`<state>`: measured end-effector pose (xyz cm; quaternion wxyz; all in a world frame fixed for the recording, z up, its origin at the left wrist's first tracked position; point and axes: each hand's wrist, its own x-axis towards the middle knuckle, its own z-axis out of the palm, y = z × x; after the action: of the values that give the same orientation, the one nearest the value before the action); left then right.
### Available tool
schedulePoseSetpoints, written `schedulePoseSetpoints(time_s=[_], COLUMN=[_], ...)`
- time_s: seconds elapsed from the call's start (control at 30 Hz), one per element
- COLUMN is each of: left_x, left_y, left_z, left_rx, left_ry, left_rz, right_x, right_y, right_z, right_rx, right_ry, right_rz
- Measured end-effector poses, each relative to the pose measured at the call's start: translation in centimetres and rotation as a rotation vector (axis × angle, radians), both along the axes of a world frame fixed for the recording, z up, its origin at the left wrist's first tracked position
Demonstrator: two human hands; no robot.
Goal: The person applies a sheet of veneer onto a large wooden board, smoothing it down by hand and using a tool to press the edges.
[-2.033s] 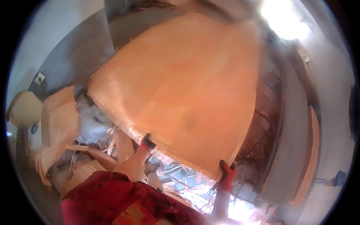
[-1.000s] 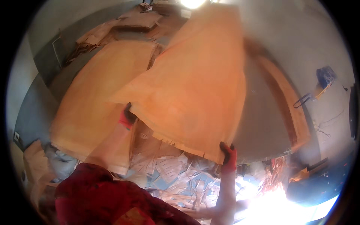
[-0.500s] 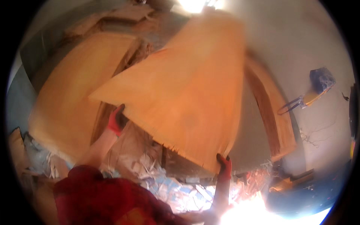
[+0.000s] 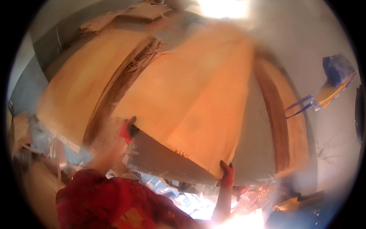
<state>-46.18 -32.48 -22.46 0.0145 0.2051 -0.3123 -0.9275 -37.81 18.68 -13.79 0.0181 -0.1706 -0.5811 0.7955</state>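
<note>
A large thin sheet of wood veneer (image 4: 206, 110), orange-tan with a ragged near edge, stretches away in front of me. My left hand (image 4: 127, 130), in a red glove with dark fingertips, grips it at the near left. The near right corner is pinched by my right hand (image 4: 227, 172), gloved the same way. A diagonal fold or bend shows across the sheet, and its far part is blurred. Beneath the near edge a grey tabletop (image 4: 160, 154) shows.
At the left lies a thick stack of veneer (image 4: 84, 84) with rough dark edges. Another stack (image 4: 282, 129) stands at the right. Beyond it are a blue and yellow object with a strap (image 4: 337, 76). Veneer scraps (image 4: 255, 194) litter the near side, beside bright light.
The sheet has swung down and left over the table, its left part spreading toward the left stack. My left hand has moved slightly right and nearer; the view has shifted a little.
</note>
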Motion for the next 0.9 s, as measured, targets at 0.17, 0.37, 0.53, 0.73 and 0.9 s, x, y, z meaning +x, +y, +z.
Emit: schedulePoseSetpoints(time_s=[0.17,0.37,0.53,0.73,0.9], left_x=[3.4,6.7,6.6,3.7,6.5], left_y=[7.2,13.5,13.6,11.7,11.9], left_z=[-3.3,-7.2,-6.9,-9.0,-11.5], left_rx=[0.001,0.177,0.225,0.163,0.171], left_ry=[-0.104,-0.175,0.06,-0.184,-0.144], left_rz=[0.074,0.055,0.196,0.298,0.309], right_x=[0.2,1.4,2.0,2.0,2.8], right_y=[7.9,15.4,18.8,20.1,20.4], right_z=[-2.6,-5.7,-7.9,-10.1,-10.2], right_rx=[-0.033,-0.023,-0.079,0.051,0.109], right_ry=[-0.024,-0.086,-0.084,-0.111,-0.145], right_rz=[0.003,0.045,0.055,0.047,-0.004])
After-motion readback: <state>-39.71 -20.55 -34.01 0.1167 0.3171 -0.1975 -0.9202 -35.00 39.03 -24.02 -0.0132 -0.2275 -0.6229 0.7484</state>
